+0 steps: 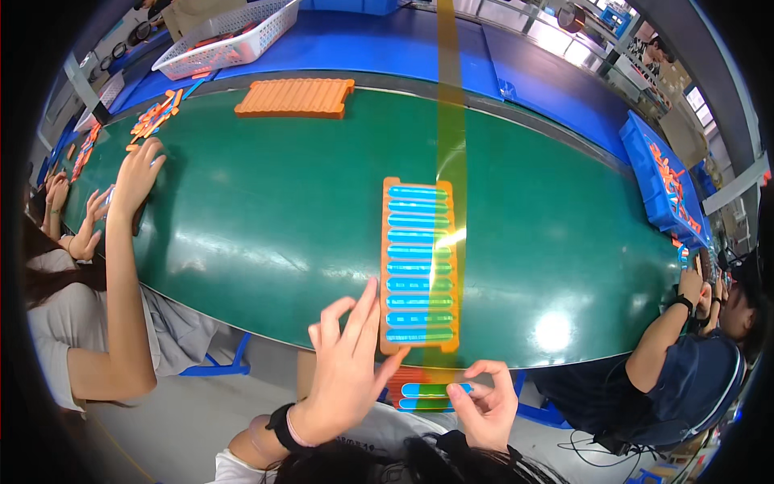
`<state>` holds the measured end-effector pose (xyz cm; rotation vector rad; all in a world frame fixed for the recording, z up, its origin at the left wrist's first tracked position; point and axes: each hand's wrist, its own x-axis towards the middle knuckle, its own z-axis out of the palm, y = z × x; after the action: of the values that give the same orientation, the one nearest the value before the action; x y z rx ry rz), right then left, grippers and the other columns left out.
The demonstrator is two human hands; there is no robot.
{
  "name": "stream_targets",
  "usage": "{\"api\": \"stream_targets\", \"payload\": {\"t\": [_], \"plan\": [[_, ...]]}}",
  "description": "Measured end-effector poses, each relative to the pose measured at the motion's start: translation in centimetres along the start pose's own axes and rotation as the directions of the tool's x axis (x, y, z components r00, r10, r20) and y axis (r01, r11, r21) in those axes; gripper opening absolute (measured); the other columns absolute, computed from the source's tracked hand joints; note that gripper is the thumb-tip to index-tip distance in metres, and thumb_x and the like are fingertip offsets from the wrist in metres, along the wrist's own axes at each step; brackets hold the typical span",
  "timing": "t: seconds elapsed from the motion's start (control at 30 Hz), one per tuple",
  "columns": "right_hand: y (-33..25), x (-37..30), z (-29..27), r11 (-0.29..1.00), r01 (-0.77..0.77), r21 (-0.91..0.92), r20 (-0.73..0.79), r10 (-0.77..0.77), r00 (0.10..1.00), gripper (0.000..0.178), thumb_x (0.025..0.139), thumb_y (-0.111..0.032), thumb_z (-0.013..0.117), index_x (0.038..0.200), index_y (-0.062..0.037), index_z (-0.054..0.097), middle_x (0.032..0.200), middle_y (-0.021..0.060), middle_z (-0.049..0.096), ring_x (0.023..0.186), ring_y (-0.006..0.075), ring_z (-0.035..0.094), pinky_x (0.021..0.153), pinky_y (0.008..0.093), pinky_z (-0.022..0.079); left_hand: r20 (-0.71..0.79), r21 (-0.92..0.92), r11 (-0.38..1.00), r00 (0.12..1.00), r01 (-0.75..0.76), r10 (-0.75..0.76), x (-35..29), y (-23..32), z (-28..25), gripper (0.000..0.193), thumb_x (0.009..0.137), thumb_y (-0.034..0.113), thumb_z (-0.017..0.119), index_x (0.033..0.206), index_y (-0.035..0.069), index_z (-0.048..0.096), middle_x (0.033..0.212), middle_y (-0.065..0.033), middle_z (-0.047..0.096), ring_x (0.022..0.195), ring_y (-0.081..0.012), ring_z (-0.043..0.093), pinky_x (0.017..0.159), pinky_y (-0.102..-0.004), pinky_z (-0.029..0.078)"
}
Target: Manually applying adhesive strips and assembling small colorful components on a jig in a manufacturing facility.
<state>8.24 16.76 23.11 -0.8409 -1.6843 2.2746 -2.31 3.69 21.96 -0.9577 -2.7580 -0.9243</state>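
Note:
An orange ribbed tray [386, 266] lies on the green table in front of me, with several blue rounded strips [411, 267] lying side by side in its grooves. My left hand [347, 359] is at the tray's lower left corner, fingers spread, its fingertips at the edge and nothing in its grasp. Below the table edge, near my body, my right hand [488, 403] pinches the right end of another blue strip [423, 390] between thumb and finger. One more blue strip lies just under that one, and something red and ribbed shows behind them, partly hidden.
A second orange ribbed tray [294, 98] sits at the far edge. Loose coloured strips [157, 117] and a white basket [226, 44] are far left; a blue bin [657, 181] of strips stands right. Co-workers sit on both sides. A translucent yellow band [451, 81] crosses the view.

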Motion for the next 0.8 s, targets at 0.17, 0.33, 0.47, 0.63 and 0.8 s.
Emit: {"api": "stream_targets", "payload": {"t": [0.17, 0.33, 0.47, 0.63, 0.8], "plan": [[0.5, -0.4, 0.1, 0.999, 0.028, -0.04, 0.018, -0.027, 0.999, 0.028, 0.077, 0.007, 0.057, 0.093, -0.0018, 0.036, 0.072, 0.0074, 0.058, 0.062, 0.0053, 0.054, 0.048, 0.0166, 0.038, 0.092, -0.023, 0.998, 0.995, 0.052, -0.049, -2.9, 1.7, -1.3, 0.071, 0.055, 0.01, 0.071, 0.118, -0.006, 0.042, 0.129, -0.0129, 0.039, 0.099, -0.0268, 0.04, 0.077, -0.0364, 0.028], [0.4, 0.9, 0.2, 1.0, 0.013, -0.024, -0.055, -0.014, 0.998, 0.028, 0.076, 0.007, 0.058, 0.089, -0.0029, 0.035, 0.068, 0.0072, 0.059, 0.059, 0.005, 0.053, 0.046, 0.0158, 0.036, 0.064, -0.031, 0.998, 0.997, -0.051, 0.053, -1.7, 1.0, 0.0, 0.07, 0.053, 0.009, 0.072, 0.115, -0.007, 0.043, 0.128, -0.0148, 0.039, 0.099, -0.0267, 0.04, 0.077, -0.0361, 0.027], [0.6, 1.1, -0.2, 0.994, 0.014, -0.112, -0.044, -0.019, 0.999, 0.029, 0.076, 0.007, 0.057, 0.088, -0.004, 0.033, 0.074, 0.0155, 0.061, 0.063, 0.0106, 0.058, 0.051, 0.0172, 0.041, 0.076, -0.041, 0.997, 0.995, -0.063, 0.066, -1.4, 0.8, -0.2, 0.07, 0.052, 0.011, 0.073, 0.114, -0.006, 0.044, 0.128, -0.0149, 0.039, 0.099, -0.027, 0.04, 0.078, -0.0364, 0.027], [0.8, 1.1, 0.1, 0.996, 0.006, -0.092, -0.077, -0.013, 0.997, 0.03, 0.075, 0.01, 0.056, 0.088, -0.0039, 0.033, 0.075, 0.0167, 0.061, 0.065, 0.0129, 0.059, 0.053, 0.0194, 0.044, -0.014, 0.054, 0.98, 0.981, -0.193, 0.194, -0.9, -0.4, -0.4, 0.072, 0.053, 0.021, 0.074, 0.113, -0.006, 0.044, 0.124, -0.0141, 0.044, 0.092, -0.0243, 0.044, 0.071, -0.0311, 0.03], [0.6, 1.0, 0.1, 0.992, 0.025, -0.121, -0.112, -0.038, 0.993, 0.03, 0.074, 0.011, 0.055, 0.088, -0.004, 0.033, 0.074, 0.0163, 0.061, 0.066, 0.0133, 0.059, 0.053, 0.0191, 0.044, -0.038, 0.051, 0.735, 0.734, -0.676, 0.678, -0.3, -2.3, -0.3, 0.043, 0.073, 0.022, 0.061, 0.114, 0.028, 0.046, 0.114, 0.0157, 0.051, 0.072, -0.009, 0.035, 0.06, -0.0201, 0.028]]}}
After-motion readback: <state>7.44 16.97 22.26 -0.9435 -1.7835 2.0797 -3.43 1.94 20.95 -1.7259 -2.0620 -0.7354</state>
